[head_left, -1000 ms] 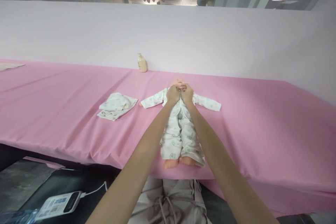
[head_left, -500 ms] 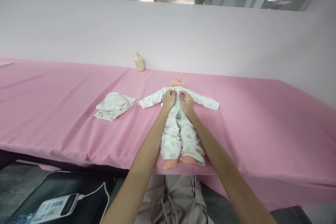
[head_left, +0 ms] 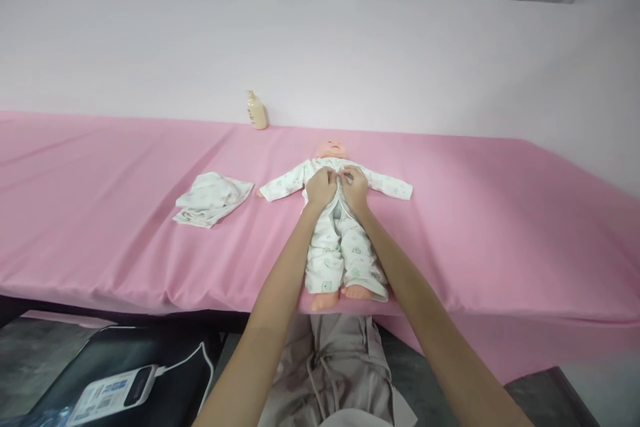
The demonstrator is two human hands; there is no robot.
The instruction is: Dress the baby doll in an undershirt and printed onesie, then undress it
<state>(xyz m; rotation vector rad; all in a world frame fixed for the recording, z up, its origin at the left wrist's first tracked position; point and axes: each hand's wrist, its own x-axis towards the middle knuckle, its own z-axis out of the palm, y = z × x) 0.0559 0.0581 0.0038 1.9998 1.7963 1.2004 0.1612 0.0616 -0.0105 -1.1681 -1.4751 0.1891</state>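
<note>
A baby doll (head_left: 331,148) lies on its back, its head toward the wall and its bare feet at the near table edge. It wears a white patterned baby romper (head_left: 326,260) with long sleeves spread out to both sides. Over the chest, my left hand (head_left: 321,187) pinches the romper's front edge. My right hand (head_left: 354,188) is close beside it, fingers pinched on the other front edge. Whatever fastening lies between the fingertips is too small to make out. Below my hands the front parts between the legs.
A folded white patterned cloth (head_left: 213,199) lies left of the doll on the pink sheet (head_left: 465,233). A pump bottle (head_left: 257,112) stands against the wall. Lower left, a white device (head_left: 114,395) with a cable rests on a black seat (head_left: 165,347).
The camera view has shifted a little, so everything sits slightly higher and further left. Both hands stay at the romper's chest, with the fingertips still close together.
</note>
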